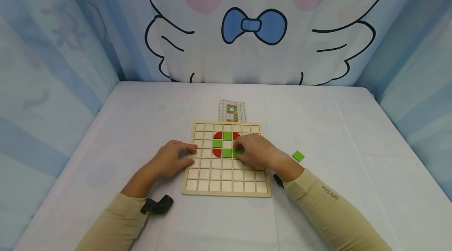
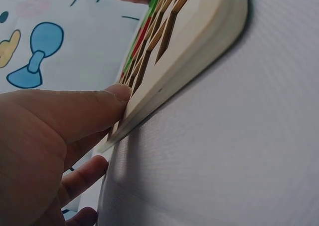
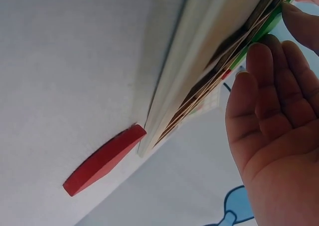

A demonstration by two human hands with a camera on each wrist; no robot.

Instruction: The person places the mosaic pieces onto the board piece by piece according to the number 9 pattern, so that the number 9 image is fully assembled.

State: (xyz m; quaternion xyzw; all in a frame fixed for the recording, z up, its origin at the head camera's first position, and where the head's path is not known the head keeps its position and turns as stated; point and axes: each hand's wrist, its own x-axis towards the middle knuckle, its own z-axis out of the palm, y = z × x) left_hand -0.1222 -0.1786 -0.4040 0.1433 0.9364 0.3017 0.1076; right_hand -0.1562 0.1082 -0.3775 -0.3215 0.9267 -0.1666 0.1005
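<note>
A wooden grid board (image 1: 208, 185) lies on the table with red quarter-round and green square tiles in its upper cells. My left hand (image 1: 169, 160) is at the board's left edge, its thumb and index finger extended onto the frame; in the left wrist view the thumb (image 2: 94, 109) touches the rim. Over the board's right half, my right hand (image 1: 259, 150) pinches a green square tile (image 1: 237, 152) at the lower right of the tile ring. In the right wrist view its fingertips and thumb meet at this green tile (image 3: 269, 24). The hand partly covers neighbouring tiles.
Behind the board lies a small printed pattern card (image 1: 232, 110) with a coloured figure on a grid. A loose green tile (image 1: 298, 156) lies right of the board. Beside the board's edge, a red tile (image 3: 104, 160) rests on the table, hidden in the head view.
</note>
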